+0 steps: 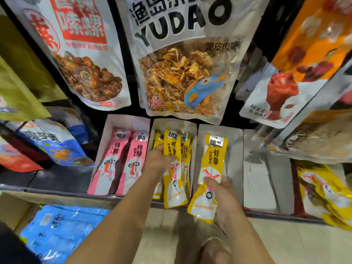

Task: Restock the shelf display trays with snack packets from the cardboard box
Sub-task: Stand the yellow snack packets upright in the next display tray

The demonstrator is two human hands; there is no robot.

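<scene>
Your right hand (pixel 219 189) pinches a yellow packet (pixel 215 157) over a tray (pixel 236 147). Your left hand (pixel 157 161) grips stacked packets (pixel 172 147) beside it.

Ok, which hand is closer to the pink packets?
Left. The left hand is in the next tray over, at the yellow stack, just right of the pink packets. The right hand holds a yellow packet one tray further right.
</scene>
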